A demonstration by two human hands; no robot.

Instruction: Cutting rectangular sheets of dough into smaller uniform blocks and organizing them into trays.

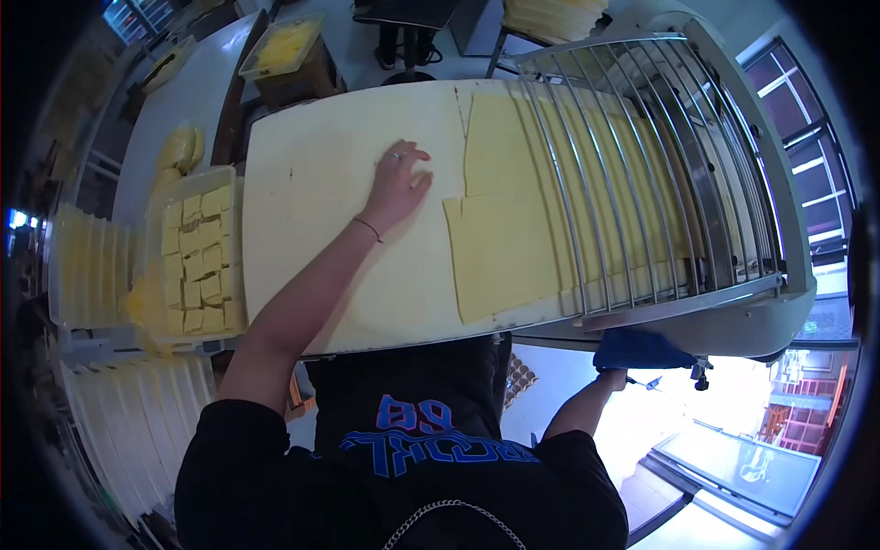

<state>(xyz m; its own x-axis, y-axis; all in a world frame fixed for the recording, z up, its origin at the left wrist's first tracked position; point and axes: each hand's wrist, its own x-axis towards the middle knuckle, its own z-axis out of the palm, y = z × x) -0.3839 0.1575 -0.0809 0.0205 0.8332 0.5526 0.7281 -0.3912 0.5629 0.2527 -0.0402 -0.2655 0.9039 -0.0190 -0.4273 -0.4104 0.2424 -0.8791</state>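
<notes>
My left hand (pixel 399 180) is over the pale belt (pixel 309 172) of a dough sheeter, holding nothing, with its fingers bent and apart. Whether it touches the belt is hard to tell. To its right lies a sheet of yellow dough (pixel 502 254), its near part reaching further left than its far part. The dough runs in under the metal bar guard (pixel 584 179) toward the rollers. Down at the machine's near right side is my right hand (pixel 611 379), just below a blue cloth (pixel 643 350). Its fingers are mostly hidden.
A plastic tub (pixel 237 275) of cut dough pieces stands against the belt's left end. Stacked plastic trays (pixel 137 419) are at the lower left. Behind are a long table (pixel 185 89) and a tub of yellow material (pixel 285 45) on a box. Someone's feet (pixel 385 58) show beyond.
</notes>
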